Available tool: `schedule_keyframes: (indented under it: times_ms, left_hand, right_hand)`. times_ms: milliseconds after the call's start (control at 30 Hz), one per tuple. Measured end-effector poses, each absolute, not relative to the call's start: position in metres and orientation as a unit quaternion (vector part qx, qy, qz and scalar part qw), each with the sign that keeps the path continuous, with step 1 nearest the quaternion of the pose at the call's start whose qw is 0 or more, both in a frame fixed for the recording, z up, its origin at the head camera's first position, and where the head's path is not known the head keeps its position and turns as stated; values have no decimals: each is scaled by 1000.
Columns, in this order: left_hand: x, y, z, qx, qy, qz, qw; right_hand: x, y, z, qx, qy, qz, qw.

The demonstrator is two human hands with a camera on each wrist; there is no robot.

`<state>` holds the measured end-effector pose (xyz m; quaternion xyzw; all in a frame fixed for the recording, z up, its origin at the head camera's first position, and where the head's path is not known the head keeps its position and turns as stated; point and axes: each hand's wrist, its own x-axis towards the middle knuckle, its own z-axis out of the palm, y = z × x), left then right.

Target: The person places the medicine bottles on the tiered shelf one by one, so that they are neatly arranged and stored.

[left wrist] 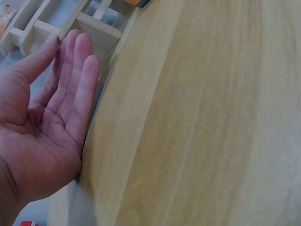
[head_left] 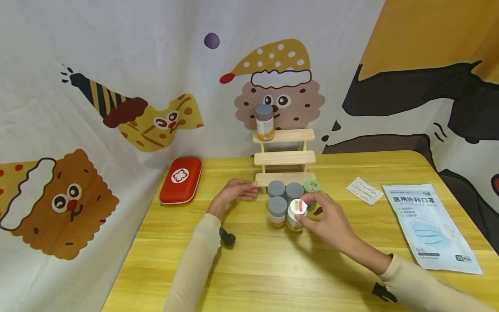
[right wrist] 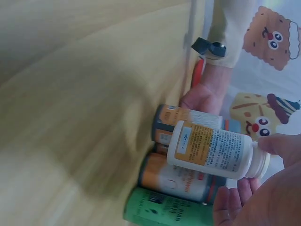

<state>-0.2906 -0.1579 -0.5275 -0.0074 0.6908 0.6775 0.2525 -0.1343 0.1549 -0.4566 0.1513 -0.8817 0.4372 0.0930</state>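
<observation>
My right hand [head_left: 331, 219] pinches a white pill bottle [head_left: 297, 215] by its cap, between thumb and fingers. The bottle [right wrist: 209, 147] is upright; whether its base touches the table I cannot tell. Close around it stand three grey-capped jars [head_left: 277, 211] and a green bottle [head_left: 312, 186], partly hidden by my hand. At the left end of the lowest step of a small wooden shelf [head_left: 284, 158], my left hand [head_left: 235, 191] touches the wood with its fingertips, fingers nearly straight [left wrist: 51, 108]. Another grey-capped jar [head_left: 265, 123] stands on the shelf's top step.
A red first-aid case [head_left: 181, 180] lies at the table's back left. To the right are a small white packet [head_left: 364, 190] and a blue-white face mask pack [head_left: 432, 227]. A printed cloth [head_left: 163, 52] hangs behind the yellow wooden table [head_left: 257, 277].
</observation>
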Motion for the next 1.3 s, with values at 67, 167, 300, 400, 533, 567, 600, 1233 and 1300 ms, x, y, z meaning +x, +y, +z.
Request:
schedule_keyframes:
  times_ms: [67, 167, 300, 400, 533, 567, 600, 1233, 1300]
  left_hand:
    - [-290, -159, -528, -9, 692, 677, 253]
    - [-290, -159, -528, -11, 692, 676, 252]
    - [-290, -159, -528, -15, 693, 675, 252]
    - [-290, -160, -527, -16, 693, 675, 253]
    - [-289, -160, -527, -15, 693, 675, 252]
    - [-289, -160, -527, -14, 693, 675, 253]
    - [-289, -160, -527, -13, 692, 676, 253]
    - [-288, -158, -527, -11, 693, 676, 250]
    - [-288, -158, -525, -8, 692, 676, 251]
  right_hand:
    - [-133, 155, -451, 155, -883, 432, 100]
    - [-133, 156, -443, 163, -885, 421, 115]
    - [-132, 158, -432, 183, -883, 405, 151]
    - [-133, 160, -423, 198, -880, 395, 175]
    - [-136, 162, -410, 205, -875, 394, 191]
    - [-137, 162, -408, 207, -874, 394, 194]
    - [-138, 163, -405, 207, -873, 395, 196]
    - [-199, 163, -373, 217, -829, 469, 215]
    - [-207, 163, -371, 204, -827, 479, 212]
